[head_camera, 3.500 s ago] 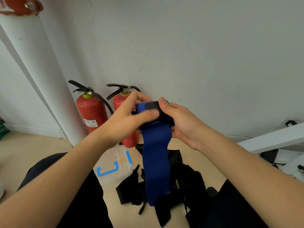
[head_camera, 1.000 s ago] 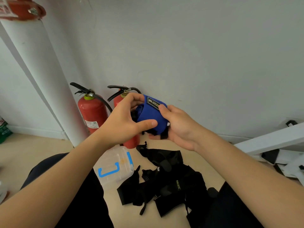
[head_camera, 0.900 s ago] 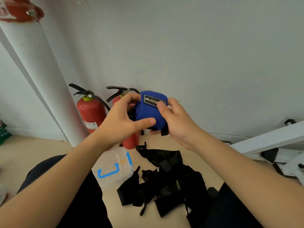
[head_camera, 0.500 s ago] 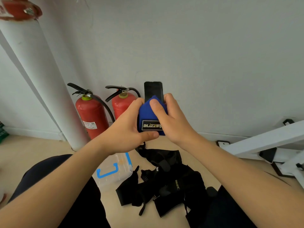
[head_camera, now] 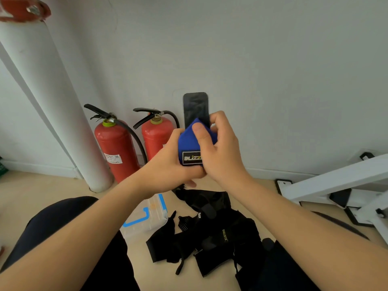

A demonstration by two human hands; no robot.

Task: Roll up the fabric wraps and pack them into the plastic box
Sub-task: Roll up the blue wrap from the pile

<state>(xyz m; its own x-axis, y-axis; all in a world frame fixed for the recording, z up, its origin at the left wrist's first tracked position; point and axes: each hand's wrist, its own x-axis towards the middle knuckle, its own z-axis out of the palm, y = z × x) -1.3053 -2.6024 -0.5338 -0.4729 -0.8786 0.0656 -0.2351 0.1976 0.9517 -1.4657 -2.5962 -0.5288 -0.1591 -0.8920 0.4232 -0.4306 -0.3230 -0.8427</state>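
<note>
Here, hands (head_camera: pixel 168 164) (head_camera: pixel 222 152) grip blue wrap (head_camera: pixel 188 141) labelled "BLIZZ".

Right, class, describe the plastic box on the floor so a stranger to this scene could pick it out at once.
Start at the two red fire extinguishers standing against the wall. On the floor in front of them lies the plastic box, left of a heap of black wraps. It alone is see-through, with a bright blue handle.

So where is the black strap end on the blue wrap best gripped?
Likely pinch the black strap end near its free top, from above: it stands upright, clear of the rolled blue wrap, which the left hand and right hand grip.
</note>
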